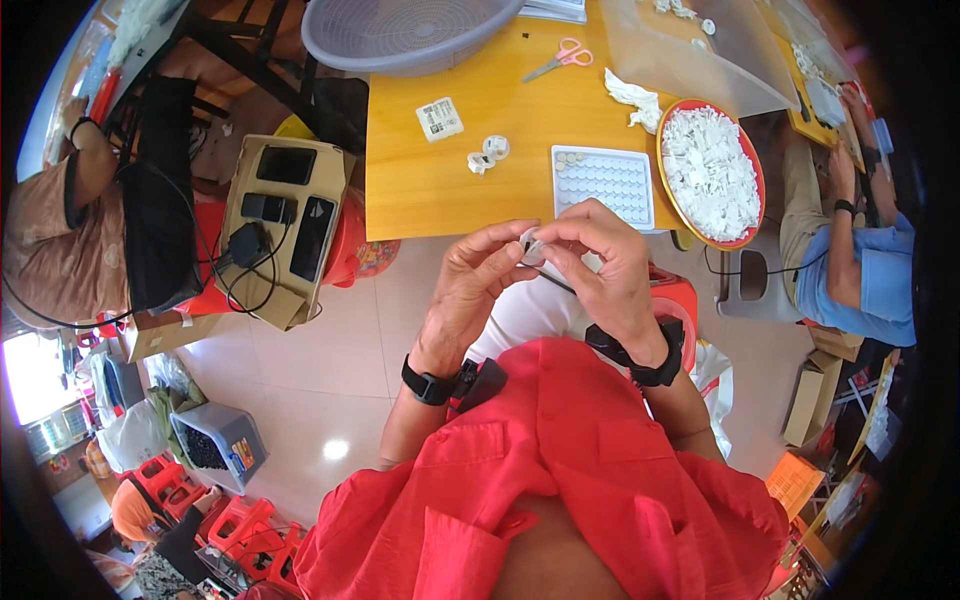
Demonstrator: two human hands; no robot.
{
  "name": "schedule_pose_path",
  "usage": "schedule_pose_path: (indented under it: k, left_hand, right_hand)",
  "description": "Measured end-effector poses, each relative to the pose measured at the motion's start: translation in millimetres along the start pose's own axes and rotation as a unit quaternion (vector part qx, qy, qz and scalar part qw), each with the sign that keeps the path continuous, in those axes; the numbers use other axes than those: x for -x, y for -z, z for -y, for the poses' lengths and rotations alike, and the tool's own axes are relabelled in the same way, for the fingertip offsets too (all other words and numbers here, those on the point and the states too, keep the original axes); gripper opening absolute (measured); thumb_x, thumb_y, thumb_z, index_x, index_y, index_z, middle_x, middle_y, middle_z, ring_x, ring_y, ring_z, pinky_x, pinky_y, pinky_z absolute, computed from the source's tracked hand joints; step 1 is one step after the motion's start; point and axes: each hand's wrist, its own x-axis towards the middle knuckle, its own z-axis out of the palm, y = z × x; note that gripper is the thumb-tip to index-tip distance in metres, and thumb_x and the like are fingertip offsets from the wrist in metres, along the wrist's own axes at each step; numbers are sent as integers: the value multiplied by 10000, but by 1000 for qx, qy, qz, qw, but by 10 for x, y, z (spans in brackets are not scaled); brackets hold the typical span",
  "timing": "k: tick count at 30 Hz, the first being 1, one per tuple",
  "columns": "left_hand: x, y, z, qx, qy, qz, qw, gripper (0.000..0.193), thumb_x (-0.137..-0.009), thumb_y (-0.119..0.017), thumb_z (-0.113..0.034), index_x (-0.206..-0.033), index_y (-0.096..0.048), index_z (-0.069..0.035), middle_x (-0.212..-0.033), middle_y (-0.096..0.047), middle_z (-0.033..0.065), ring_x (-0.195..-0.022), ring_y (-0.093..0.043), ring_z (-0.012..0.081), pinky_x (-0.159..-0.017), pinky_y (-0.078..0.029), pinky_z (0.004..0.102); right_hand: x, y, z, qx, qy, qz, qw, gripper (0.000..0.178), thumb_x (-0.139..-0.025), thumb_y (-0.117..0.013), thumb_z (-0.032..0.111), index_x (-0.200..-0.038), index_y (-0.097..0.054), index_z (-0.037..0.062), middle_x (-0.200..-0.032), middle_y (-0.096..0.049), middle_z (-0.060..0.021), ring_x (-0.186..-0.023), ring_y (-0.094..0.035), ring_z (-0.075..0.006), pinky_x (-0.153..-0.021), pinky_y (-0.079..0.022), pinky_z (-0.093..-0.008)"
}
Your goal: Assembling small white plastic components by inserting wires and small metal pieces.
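In front of my chest, at the near side of the table, both hands meet over a small whitish piece with a dark spot [531, 247]; its exact kind is unclear. My left hand [474, 285] pinches it from the left between thumb and fingers. From the right, the fingertips of my right hand [614, 275] close on it too. Just beyond them lies a white tray [648, 190] with rows of small round pieces. Right of the tray, a red and yellow dish [668, 185] is heaped with small white plastic parts [710, 172]. Small round white parts [489, 155] lie left of the tray.
On the yellow wooden table [510, 205] are pink-handled scissors [560, 58], crumpled white tissue [634, 98], a printed square card [440, 119], a grey basket [405, 50] and a translucent bin [735, 75]. A carton [318, 270] of black devices stands left. People sit at both sides.
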Motion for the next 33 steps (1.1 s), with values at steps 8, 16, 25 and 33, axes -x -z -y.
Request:
schedule_pose_path:
  k: [8, 16, 25, 33]
  left_hand:
    - [10, 28, 8, 4, 21, -5, 1000, 250, -885, -520, -67, -1121, -561, 0, -1085, -586, 115, -941, -603, 192, -818, -529, 314]
    - [-4, 10, 4, 2, 38, -20, 999, 244, -890, -512, -66, -1112, -564, 21, -1081, -587, 126, -961, -598, 198, -834, -526, 325]
    - [-47, -52, 56, -5, 36, -26, 999, 238, -889, -513, -70, -1104, -571, 13, -1076, -589, 114, -971, -590, 195, -851, -515, 348]
    - [-51, -156, 2, -63, -23, -51, 996, 185, -869, -538, -66, -1030, -601, 0, -1005, -615, 92, -916, -603, 171, -834, -515, 332]
  right_hand:
    - [-50, 37, 15, 18, 14, 27, 999, 113, -721, -634, -46, -827, -618, -8, -730, -567, -75, -597, -574, -153, -535, -452, -247]
    - [-33, 16, -7, 25, 24, 24, 999, 118, -712, -634, -59, -811, -603, -2, -743, -554, -79, -601, -577, -165, -534, -464, -248]
    - [36, -71, -102, 76, 48, -20, 996, 147, -717, -628, -58, -833, -621, 31, -747, -502, -49, -627, -535, -155, -489, -444, -245]
    - [33, -121, -105, -134, -71, -87, 985, 166, -720, -655, -25, -877, -614, 14, -796, -507, -19, -707, -532, -84, -541, -430, -190]
